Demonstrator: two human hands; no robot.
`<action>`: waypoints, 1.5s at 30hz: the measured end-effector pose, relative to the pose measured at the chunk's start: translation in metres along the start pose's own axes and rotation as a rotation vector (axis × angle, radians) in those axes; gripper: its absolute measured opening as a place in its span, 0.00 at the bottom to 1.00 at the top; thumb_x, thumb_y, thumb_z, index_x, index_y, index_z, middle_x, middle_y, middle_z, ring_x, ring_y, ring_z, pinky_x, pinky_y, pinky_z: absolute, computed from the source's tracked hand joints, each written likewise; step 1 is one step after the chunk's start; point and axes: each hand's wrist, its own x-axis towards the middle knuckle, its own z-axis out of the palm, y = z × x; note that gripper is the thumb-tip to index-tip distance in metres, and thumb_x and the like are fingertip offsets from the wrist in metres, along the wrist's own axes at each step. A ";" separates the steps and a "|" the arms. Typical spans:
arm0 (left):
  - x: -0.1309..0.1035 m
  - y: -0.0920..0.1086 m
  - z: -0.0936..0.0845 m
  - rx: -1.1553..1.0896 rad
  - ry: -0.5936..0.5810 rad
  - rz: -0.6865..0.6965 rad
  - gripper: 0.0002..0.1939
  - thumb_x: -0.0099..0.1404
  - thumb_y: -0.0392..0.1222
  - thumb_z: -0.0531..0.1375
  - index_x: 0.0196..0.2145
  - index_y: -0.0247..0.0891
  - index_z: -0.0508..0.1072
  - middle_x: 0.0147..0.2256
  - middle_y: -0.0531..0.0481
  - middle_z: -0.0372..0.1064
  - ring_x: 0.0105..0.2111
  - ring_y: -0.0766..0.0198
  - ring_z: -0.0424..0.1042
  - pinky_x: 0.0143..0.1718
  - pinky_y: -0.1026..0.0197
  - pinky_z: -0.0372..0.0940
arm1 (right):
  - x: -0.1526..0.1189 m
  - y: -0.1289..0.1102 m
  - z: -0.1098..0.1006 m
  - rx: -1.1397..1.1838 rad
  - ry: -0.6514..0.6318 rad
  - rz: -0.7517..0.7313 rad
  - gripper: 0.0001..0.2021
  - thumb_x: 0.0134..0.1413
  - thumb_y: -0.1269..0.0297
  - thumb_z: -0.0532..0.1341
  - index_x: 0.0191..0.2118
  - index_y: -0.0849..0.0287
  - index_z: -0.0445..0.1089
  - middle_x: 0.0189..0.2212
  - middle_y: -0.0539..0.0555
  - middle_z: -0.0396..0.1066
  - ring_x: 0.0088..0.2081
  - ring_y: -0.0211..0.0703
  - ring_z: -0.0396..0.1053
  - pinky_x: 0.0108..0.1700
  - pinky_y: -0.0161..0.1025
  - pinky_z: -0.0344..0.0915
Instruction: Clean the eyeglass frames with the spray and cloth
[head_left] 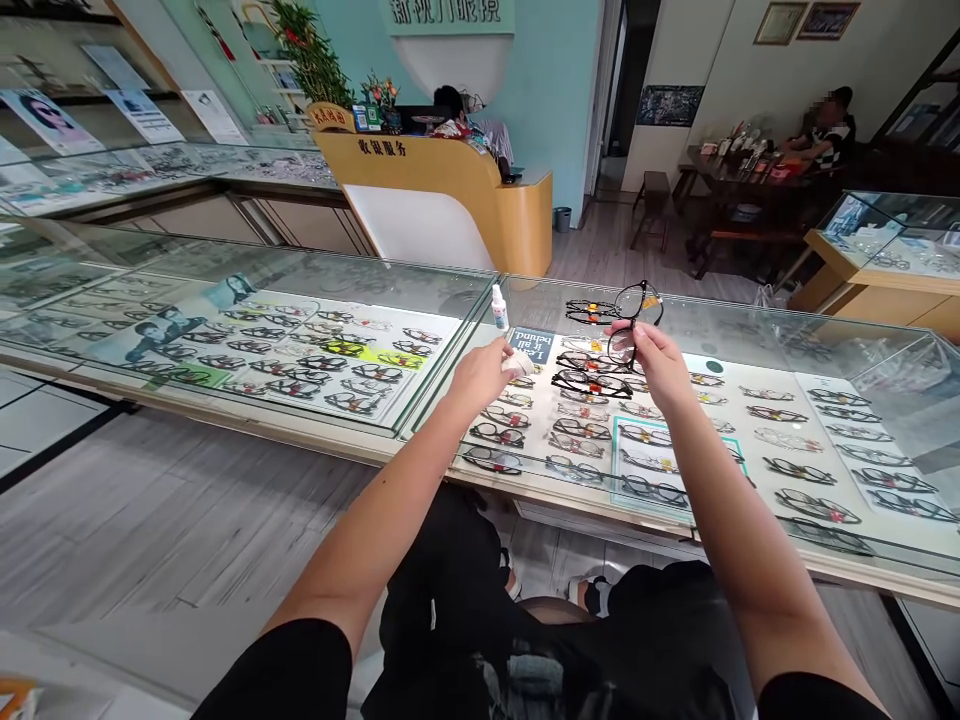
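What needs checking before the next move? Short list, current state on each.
1. Black glasses gripped in the right hand, raised above the glass counter: ok
2. Small white item in the left hand: ok; what it is: cannot tell
3. White bottle upright on the counter: ok
4. Hands apart from each other: ok
5. Lenses free of smudges: cannot tell, too small in view
6. Bottle closed: cannot tell
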 end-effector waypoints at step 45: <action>0.010 -0.022 -0.013 -0.733 0.040 -0.214 0.11 0.59 0.40 0.65 0.38 0.42 0.68 0.38 0.48 0.70 0.40 0.56 0.74 0.47 0.49 0.74 | -0.003 -0.003 0.003 0.029 -0.062 0.035 0.20 0.70 0.42 0.64 0.50 0.51 0.83 0.50 0.55 0.81 0.43 0.44 0.74 0.45 0.40 0.69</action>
